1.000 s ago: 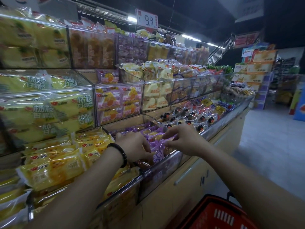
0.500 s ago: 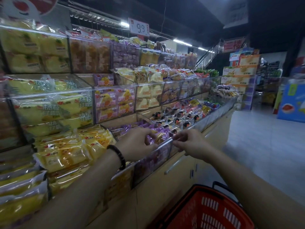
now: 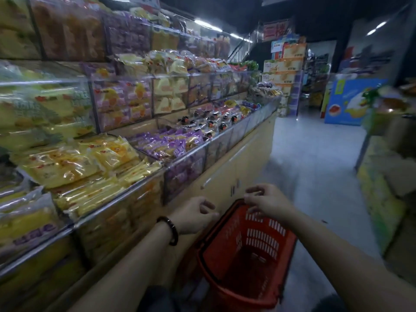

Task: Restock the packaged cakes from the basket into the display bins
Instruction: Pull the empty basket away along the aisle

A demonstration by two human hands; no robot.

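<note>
Both hands are down at the red plastic basket (image 3: 247,255), which stands on the floor (image 3: 315,167) just beside the beige cabinet front (image 3: 227,174) under the display. The basket is a deep tub of glossy moulded plastic with rows of narrow slots cut through its walls; its inside is dim and no packet can be made out in it. The right hand (image 3: 267,202) sits over the far rim, fingers curled and spread, fingertips close to the edge. Whether that grip has actually closed on the rim cannot be told, as the frame is blurred. The left hand (image 3: 193,213) hovers at the basket's near-left edge, fingers loosely bent and apart, holding nothing. A dark beaded bracelet (image 3: 170,230) rings the left wrist.

The packaged cakes are up in the clear-walled display bins (image 3: 186,158), whose see-through fronts are edged with shiny metal strips. In the lowest tier lie purple-wrapped cakes (image 3: 166,143) in crinkly film, packed flat and overlapping. Left of them are yellow packaged cakes (image 3: 74,163) in glossy translucent wrap, heaped high and catching the light. Further along the same tier come clear packets with dark round centres (image 3: 211,122). The tier above holds pink-and-orange packets (image 3: 122,102) standing upright behind the panel, then pale yellow triangular ones (image 3: 170,95).
</note>
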